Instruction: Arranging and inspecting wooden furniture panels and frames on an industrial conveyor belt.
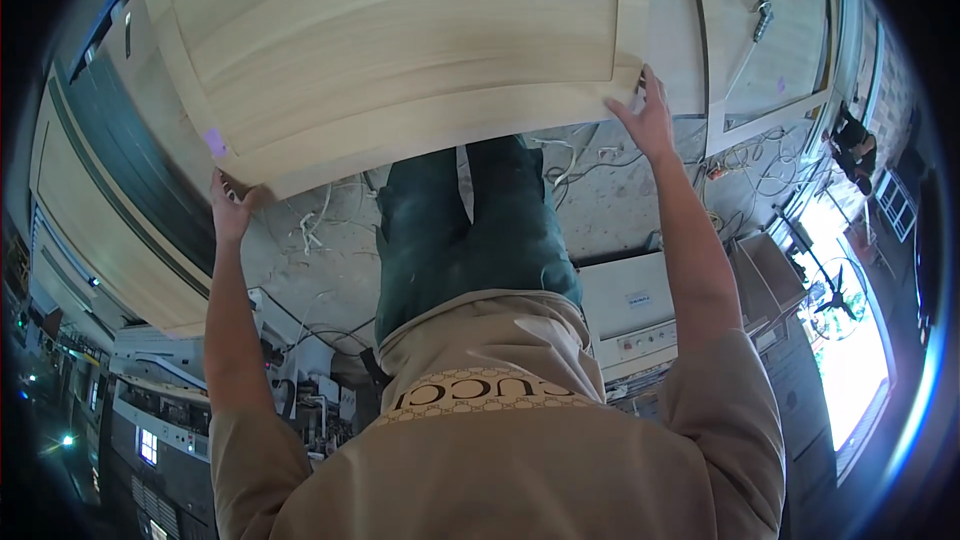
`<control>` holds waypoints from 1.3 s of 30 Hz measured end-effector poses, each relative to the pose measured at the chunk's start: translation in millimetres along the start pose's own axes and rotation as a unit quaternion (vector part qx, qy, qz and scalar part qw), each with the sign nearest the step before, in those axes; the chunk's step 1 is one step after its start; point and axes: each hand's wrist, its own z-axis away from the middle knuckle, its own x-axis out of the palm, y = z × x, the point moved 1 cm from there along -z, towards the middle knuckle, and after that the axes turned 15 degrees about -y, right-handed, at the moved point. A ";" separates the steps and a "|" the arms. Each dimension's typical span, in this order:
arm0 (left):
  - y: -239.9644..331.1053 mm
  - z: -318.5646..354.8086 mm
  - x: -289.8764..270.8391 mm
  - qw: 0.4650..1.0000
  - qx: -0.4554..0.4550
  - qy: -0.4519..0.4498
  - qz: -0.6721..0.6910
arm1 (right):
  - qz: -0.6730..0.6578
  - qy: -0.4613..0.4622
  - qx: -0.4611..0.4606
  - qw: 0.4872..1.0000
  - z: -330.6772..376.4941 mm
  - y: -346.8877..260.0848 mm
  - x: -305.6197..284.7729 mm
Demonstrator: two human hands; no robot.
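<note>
A large pale wooden door panel (400, 30) with a raised frame lies in front of me, its near edge toward my legs. My left hand (232, 208) grips its near left corner, thumb along the near edge and fingers at the side. At the near right corner my right hand (648, 120) holds the panel, its thumb at the near edge and fingertips over the side. A small purple sticker (215, 143) is on the panel's left part, just above my left hand. What lies beneath the panel is hidden.
To the right, an air blow gun (763, 18) rests on a smaller wooden panel (730, 0). More long panels (110, 230) stand at the left. Loose cords (315, 225) lie on the floor. A white machine cabinet (630, 305) is behind me, and another person (852, 150) is far right.
</note>
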 end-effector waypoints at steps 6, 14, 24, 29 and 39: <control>13.0 5.7 11.7 0.990 -0.015 0.070 -0.120 | 0.039 -0.025 -0.033 0.998 11.9 15.3 11.7; 7.3 8.0 15.0 0.985 -0.036 0.077 -0.149 | 0.094 -0.035 -0.015 0.995 13.0 19.3 10.0; 12.1 10.1 8.6 0.984 -0.053 0.077 -0.150 | 0.141 -0.028 0.018 0.989 16.4 31.0 20.6; 13.5 5.9 6.1 0.985 -0.042 0.058 -0.156 | 0.134 -0.029 0.029 0.990 18.3 39.3 21.4; -15.7 -14.0 -2.3 0.970 -0.041 -0.005 -0.240 | 0.090 -0.015 0.027 0.996 15.4 52.5 20.4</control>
